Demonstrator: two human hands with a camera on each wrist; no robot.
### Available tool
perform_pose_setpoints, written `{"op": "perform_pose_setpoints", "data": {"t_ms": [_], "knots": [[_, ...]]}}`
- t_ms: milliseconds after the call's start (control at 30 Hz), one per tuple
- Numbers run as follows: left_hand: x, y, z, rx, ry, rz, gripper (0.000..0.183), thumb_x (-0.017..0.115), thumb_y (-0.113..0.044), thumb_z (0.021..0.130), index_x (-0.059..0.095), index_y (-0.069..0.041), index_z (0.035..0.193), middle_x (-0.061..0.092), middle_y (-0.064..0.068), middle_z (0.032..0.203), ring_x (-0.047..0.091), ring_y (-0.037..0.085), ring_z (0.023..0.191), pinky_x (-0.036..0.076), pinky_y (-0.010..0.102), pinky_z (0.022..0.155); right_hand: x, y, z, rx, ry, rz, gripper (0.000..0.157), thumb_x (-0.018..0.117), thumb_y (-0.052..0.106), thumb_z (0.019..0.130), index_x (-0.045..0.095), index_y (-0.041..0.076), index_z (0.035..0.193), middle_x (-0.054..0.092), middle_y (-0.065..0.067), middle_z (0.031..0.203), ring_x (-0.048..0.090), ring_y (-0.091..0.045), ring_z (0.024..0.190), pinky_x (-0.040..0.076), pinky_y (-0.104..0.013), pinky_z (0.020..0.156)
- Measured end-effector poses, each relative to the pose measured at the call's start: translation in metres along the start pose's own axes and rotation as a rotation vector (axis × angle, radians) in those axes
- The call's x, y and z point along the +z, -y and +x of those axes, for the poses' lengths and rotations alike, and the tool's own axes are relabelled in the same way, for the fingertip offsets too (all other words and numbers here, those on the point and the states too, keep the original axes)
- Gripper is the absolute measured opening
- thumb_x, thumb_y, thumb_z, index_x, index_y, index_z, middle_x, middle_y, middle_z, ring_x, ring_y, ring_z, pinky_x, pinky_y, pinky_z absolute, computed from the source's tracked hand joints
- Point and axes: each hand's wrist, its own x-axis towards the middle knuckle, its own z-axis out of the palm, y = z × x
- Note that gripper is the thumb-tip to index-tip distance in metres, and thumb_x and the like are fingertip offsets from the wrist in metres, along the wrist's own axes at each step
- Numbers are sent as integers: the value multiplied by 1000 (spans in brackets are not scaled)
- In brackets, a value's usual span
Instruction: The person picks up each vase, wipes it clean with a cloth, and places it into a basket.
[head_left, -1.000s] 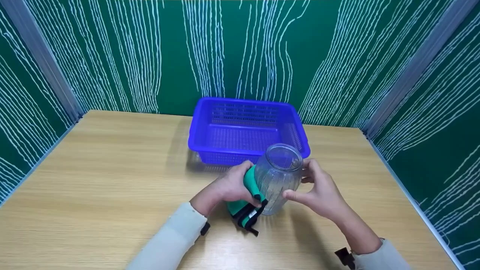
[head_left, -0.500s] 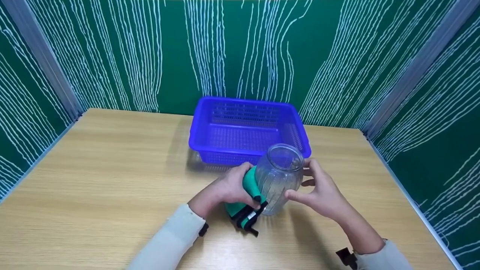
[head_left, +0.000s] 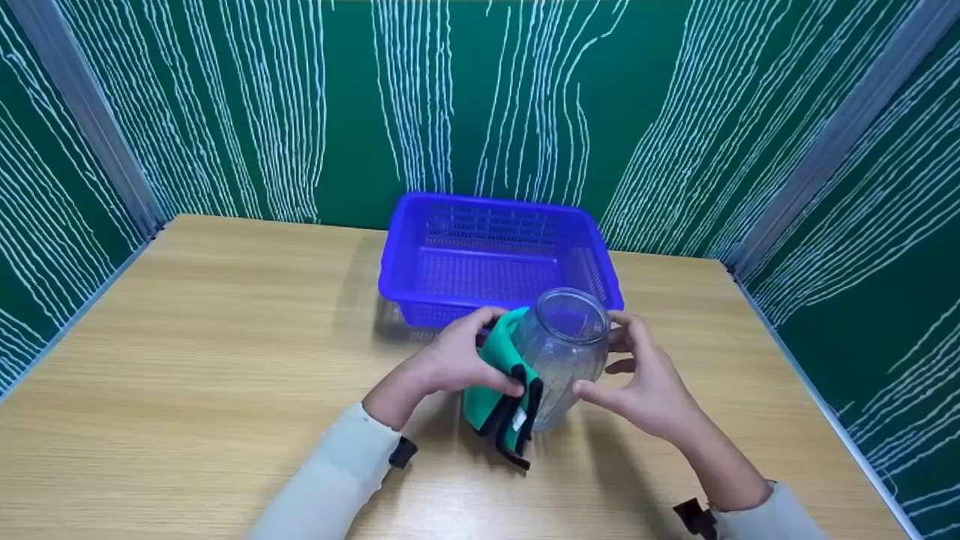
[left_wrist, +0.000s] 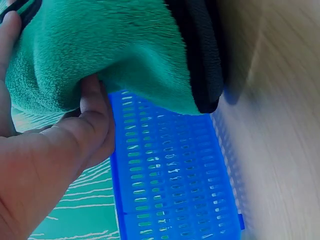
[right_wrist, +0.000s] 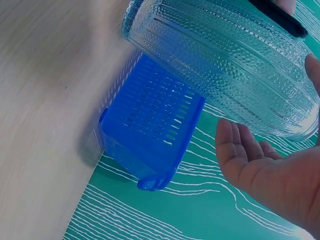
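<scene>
A clear ribbed glass jar, its round mouth open at the top, stands upright on the table in front of the basket. Against its left side lies a green cloth with black edging, which my left hand grips with thumb in front and fingers behind. My right hand holds the jar's right side between thumb and fingers. In the left wrist view, fingertips sink into the fluffy cloth. The right wrist view has the jar's textured wall beside the fingers.
A blue-purple plastic basket with slotted walls sits behind the jar, near the back edge of the wooden table. Green panels with white wavy lines enclose the table at the back and sides.
My left hand has shifted the cloth slightly up and right along the jar, and its folds hang differently. The jar and right hand stay almost in place.
</scene>
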Motion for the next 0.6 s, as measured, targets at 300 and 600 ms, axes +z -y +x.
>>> {"op": "perform_pose_setpoints", "data": {"t_ms": [300, 600], "knots": [[-7, -23, -7, 29, -78, -98, 83, 83, -41, 47, 42, -36, 119, 51, -12, 111, 47, 13, 103, 40, 36, 86, -6, 24, -4, -8, 17, -41, 73, 77, 26, 65, 35, 12, 123, 53, -4, 106, 50, -16, 94, 46, -39, 78], [-5, -35, -3, 66, -140, -162, 85, 80, -49, 49, 36, -42, 122, 44, -16, 116, 44, 13, 106, 41, 41, 84, -2, 0, 0, -32, 18, -52, 73, 74, 33, 67, 31, 21, 126, 54, -2, 111, 50, -16, 97, 45, -39, 78]]}}
